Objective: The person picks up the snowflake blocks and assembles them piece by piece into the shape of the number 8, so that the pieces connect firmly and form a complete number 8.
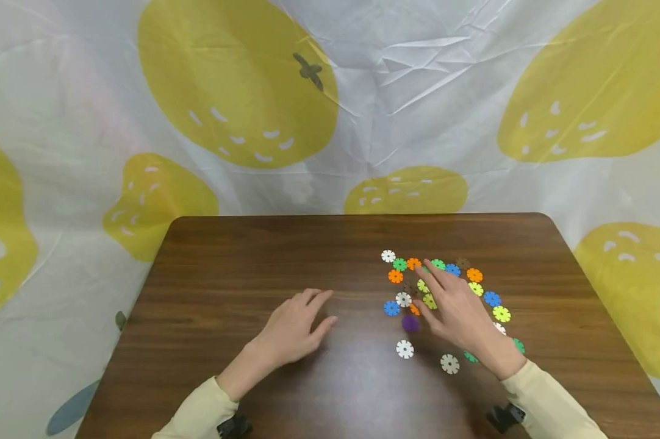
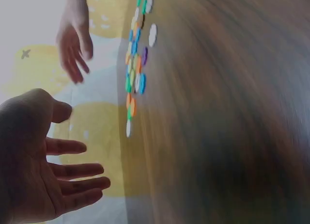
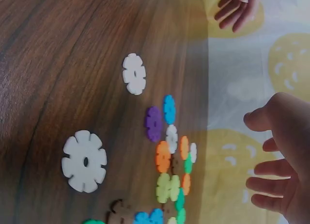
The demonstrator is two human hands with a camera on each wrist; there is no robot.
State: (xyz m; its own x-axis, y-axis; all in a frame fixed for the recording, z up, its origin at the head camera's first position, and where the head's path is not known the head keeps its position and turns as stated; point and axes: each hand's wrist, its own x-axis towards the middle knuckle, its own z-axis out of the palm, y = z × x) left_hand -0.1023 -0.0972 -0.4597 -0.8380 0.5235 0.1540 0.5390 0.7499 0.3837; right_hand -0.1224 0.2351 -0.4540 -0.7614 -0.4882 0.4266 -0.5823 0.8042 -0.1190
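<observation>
Several notched, flower-shaped plastic discs lie on the right half of the table in the head view, many edge to edge in a rough cluster. A purple disc [image 1: 410, 323] and a blue disc [image 1: 391, 308] mark its near left side. Two white discs [image 1: 404, 349] lie apart, closer to the person. Over the cluster hovers the right hand [image 1: 462, 311], its fingers extended and holding nothing; it hides some discs. Left of the discs, the left hand [image 1: 294, 326] is held above bare wood, fingers spread and grasping nothing. The left wrist view shows its palm and spread fingers [image 2: 80, 170].
The dark wood-grain table [image 1: 215, 262] has rounded far corners. Behind it hangs a white cloth [image 1: 363, 122] printed with large yellow fruit. Dark wrist devices [image 1: 507, 417] sit by both cream sleeves [image 1: 552, 402].
</observation>
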